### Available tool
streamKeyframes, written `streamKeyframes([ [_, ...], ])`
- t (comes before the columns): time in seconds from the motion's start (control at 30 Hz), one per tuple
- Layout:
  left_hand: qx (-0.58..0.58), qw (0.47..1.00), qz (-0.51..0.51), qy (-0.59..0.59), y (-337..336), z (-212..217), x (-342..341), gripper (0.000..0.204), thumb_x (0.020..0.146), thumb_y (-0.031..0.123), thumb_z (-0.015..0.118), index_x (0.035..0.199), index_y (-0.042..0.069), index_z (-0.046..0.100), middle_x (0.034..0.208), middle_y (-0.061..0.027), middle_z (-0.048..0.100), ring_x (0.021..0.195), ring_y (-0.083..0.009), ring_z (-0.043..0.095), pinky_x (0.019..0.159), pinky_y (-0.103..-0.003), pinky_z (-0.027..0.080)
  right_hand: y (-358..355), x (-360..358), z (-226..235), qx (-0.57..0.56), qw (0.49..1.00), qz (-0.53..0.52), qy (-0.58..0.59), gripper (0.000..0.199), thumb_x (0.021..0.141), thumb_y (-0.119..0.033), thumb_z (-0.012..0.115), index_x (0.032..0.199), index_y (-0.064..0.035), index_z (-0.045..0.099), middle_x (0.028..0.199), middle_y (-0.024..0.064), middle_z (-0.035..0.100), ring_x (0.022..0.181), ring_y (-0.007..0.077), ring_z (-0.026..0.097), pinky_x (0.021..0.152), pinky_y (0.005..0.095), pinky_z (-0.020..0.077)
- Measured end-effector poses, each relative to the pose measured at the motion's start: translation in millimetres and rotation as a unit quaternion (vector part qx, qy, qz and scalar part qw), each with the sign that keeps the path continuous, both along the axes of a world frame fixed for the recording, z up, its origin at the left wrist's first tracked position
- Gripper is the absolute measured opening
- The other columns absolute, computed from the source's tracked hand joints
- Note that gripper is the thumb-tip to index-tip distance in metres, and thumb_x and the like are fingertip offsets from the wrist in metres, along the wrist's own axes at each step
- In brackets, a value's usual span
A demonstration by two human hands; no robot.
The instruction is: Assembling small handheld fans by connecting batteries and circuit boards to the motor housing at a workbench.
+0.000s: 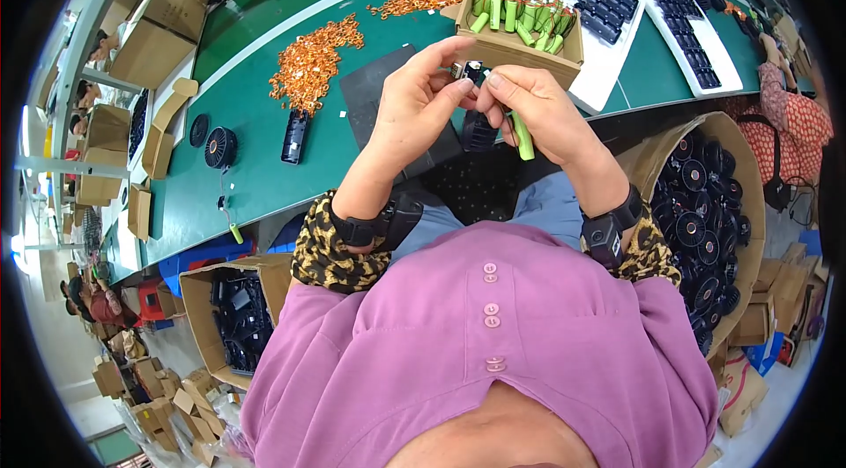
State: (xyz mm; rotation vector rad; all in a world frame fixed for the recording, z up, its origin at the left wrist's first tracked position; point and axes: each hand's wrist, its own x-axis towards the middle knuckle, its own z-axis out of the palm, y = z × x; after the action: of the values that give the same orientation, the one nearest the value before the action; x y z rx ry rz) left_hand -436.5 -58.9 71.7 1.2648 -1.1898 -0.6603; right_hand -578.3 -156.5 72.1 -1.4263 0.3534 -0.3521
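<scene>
Green battery beneath right hand, dark part pinched between it and left hand, orange pieces on counter

1. Worktop: green.
2. Orange ring parts: two heaps, nearer one meets a dark casing.
3. White trays: two, side by side, dark parts on both.
4. Large carton, right: full of round dark parts.
5. Smaller carton, left: dark parts inside.
6. Person, far right: red patterned clothing.
</scene>
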Motion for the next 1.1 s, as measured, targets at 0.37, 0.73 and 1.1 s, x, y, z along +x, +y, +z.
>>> streamKeyframes([
  [0.37,-0.011,0.998,0.046,-0.044,1,-4,-4,0.024,0.078,-0.007,0.057,0.100,0.001,0.061,0.090,-0.0056,0.061,0.078,-0.0094,0.059,0.071,-0.022,0.049,1,3,-10,0.098,0.992,0.023,-0.076,0.033,0.091,-0.028,0.044,0.077,-0.0016,0.058,0.059,0.0018,0.052,0.047,0.0069,0.046,0.044,0.0186,0.0372],
  [0.73,-0.064,0.990,0.087,-0.087,-2,-10,-12,0.025,0.076,-0.007,0.058,0.098,0.003,0.063,0.091,-0.0072,0.063,0.080,-0.0126,0.061,0.069,-0.024,0.050,4,3,-13,0.210,0.967,0.052,-0.131,0.030,0.092,-0.023,0.044,0.078,-0.0001,0.058,0.057,0.0040,0.050,0.047,0.0093,0.047,0.042,0.0208,0.0382],
  [1.1,-0.147,0.925,0.147,-0.318,0,-8,-13,0.032,0.070,-0.007,0.060,0.098,0.008,0.063,0.091,-0.0109,0.061,0.078,-0.0249,0.062,0.064,-0.029,0.051,12,4,-16,0.288,0.943,0.040,-0.164,0.029,0.092,-0.021,0.043,0.075,-0.0012,0.055,0.055,0.0032,0.047,0.048,0.0109,0.045,0.042,0.0232,0.0380],
])
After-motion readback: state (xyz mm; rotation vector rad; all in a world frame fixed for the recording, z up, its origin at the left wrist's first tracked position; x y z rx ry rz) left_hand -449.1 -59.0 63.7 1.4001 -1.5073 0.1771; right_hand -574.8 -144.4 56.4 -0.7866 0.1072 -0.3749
